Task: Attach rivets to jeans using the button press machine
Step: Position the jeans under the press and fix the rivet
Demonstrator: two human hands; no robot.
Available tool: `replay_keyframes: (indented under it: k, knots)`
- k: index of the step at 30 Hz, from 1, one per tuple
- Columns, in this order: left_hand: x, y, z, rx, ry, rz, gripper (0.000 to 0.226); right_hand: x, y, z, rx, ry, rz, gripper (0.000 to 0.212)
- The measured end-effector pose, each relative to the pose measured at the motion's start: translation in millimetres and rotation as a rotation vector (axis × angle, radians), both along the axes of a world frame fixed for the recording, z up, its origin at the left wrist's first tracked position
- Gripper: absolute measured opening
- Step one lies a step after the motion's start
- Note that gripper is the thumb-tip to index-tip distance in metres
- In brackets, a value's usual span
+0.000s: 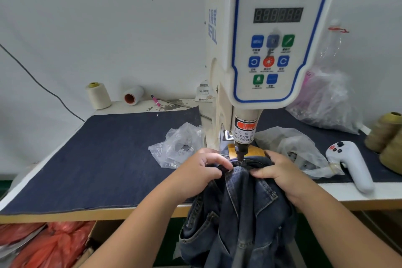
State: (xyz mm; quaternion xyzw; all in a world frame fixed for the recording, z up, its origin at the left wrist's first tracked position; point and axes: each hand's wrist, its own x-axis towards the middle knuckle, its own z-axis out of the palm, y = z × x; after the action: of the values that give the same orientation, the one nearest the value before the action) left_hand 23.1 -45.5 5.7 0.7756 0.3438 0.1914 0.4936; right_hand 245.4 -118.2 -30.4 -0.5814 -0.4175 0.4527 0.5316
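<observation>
A white servo button press machine [276,35] stands at the table's middle, its dark punch tip [240,153] pointing down at the fabric. Dark blue jeans [243,206] hang off the table's front edge, bunched up under the punch. My left hand [202,172] pinches the jeans just left of the punch. My right hand [280,173] grips the fabric just right of it. Both thumbs lie close to the punch tip. No rivet is visible on the fabric.
Clear plastic bags of small metal parts lie left [178,146] and right [298,150] of the machine. A white handheld controller [352,163] lies at the right. Thread cones [99,95] stand at the back left, olive cones [389,135] at the far right. Red bags [50,243] sit under the table.
</observation>
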Motion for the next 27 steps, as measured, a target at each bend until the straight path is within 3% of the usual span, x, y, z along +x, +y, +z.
replay_keyframes:
  k: [3,6,11,14,22,27]
  knots:
    - [-4,2,-4,0.063,0.039,0.042,0.026,-1,4,3,0.024,0.100,-0.005,0.049]
    - [-7,0,-11,-0.038,0.097,0.003,0.035,-1,7,6,0.042,0.205,-0.015,0.048]
    - [4,2,-15,-0.043,-0.104,0.128,0.021,1,9,9,0.037,0.250,0.011,0.042]
    - [13,7,-15,-0.183,-0.174,0.144,0.025,5,10,10,0.067,0.292,0.018,0.032]
    - [28,11,-21,-0.591,-0.433,0.147,0.043,8,6,12,0.165,0.376,0.054,0.032]
    - [37,14,-19,-0.657,-0.473,0.084,0.048,22,4,16,0.140,0.390,0.091,0.034]
